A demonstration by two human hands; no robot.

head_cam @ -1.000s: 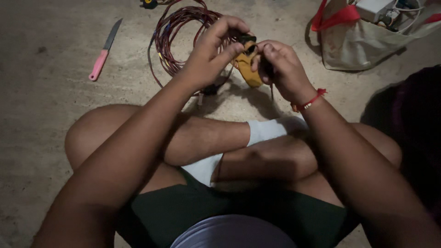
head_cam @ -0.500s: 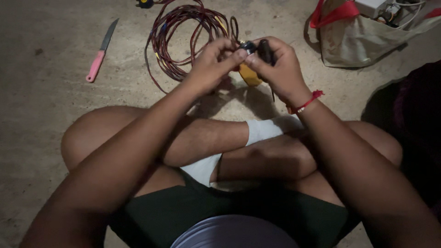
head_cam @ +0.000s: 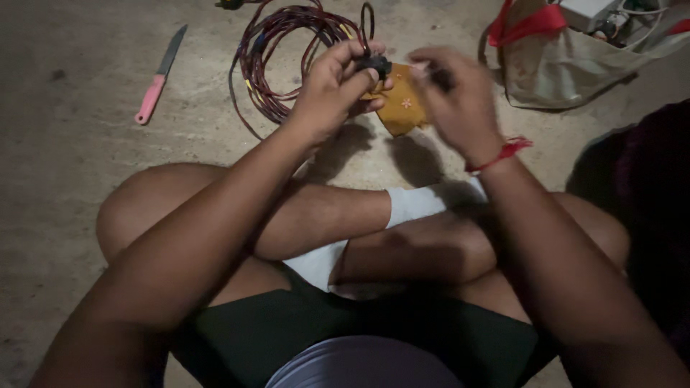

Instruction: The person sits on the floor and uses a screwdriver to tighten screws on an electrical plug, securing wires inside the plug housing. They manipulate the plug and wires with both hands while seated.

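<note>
The concrete floor (head_cam: pixel 86 215) carries a beige bag (head_cam: pixel 575 72) with red straps at upper right, then a coil of dark red wire (head_cam: pixel 280 65), then a pink-handled knife (head_cam: pixel 159 85) at left. Above the crossed legs, the left hand (head_cam: pixel 334 90) is clamped on a small black part (head_cam: pixel 376 65), over a mustard cloth (head_cam: pixel 402 108). The right hand (head_cam: pixel 453 93) is just beside it, blurred; whether its fingers are apart or together cannot be told.

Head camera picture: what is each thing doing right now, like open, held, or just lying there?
left hand: closed, gripping a small black part
right hand: raised, blurred, grip unclear
yellow cloth: lying behind the hands
wire coil: looped on the floor
pink-handled knife: lying flat, untouched
bag: open
</note>
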